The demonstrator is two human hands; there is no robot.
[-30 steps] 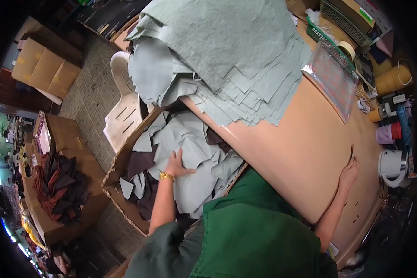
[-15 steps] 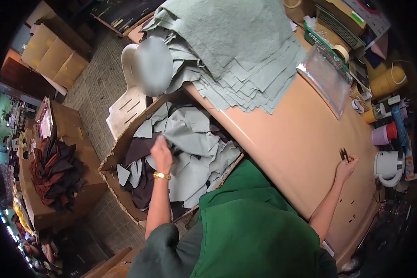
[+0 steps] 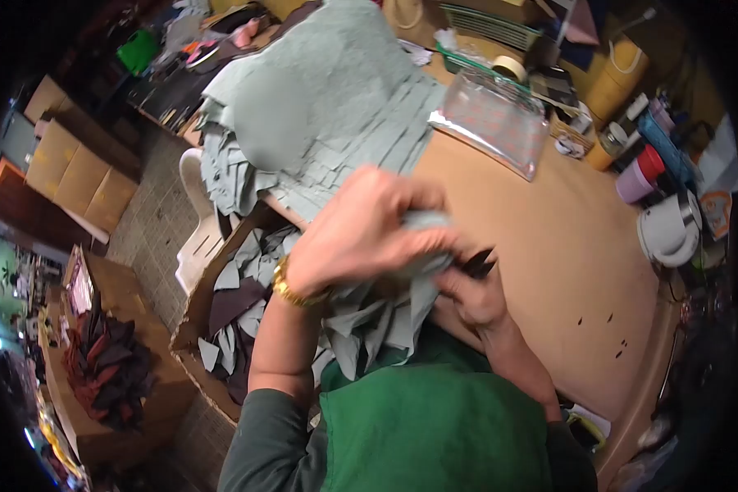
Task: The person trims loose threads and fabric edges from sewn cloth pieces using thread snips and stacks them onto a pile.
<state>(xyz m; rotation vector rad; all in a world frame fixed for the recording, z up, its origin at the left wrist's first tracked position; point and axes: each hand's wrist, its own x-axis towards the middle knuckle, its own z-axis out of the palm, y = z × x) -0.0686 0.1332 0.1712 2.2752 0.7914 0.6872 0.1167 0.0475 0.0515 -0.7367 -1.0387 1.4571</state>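
Note:
My left hand (image 3: 361, 225), with a gold band at the wrist, is closed on a bunched grey-green leather piece (image 3: 377, 320). The piece hangs in folds below the fingers, in front of the green apron (image 3: 410, 426). Close beside it, my right hand (image 3: 476, 299) grips a dark pointed tool (image 3: 477, 262) that looks like small snips. Motion blurs the left fingers, and whether the right fingers also touch the leather I cannot tell. Under the left forearm stands a cardboard box (image 3: 190, 320) of grey and dark brown scraps.
A wide stack of grey-green leather sheets (image 3: 336, 107) covers the table's far left. Along the back lie a plastic-wrapped packet (image 3: 496, 123), a green basket (image 3: 476, 66) and a tape roll (image 3: 508, 67). A white kettle (image 3: 666, 234) stands at right. Left are a plastic chair (image 3: 195, 250) and dark scraps (image 3: 107, 369).
My left hand has come up out of the box with a grey-green leather piece. My right hand has moved left with the dark tool, close to it. The view has turned rightward.

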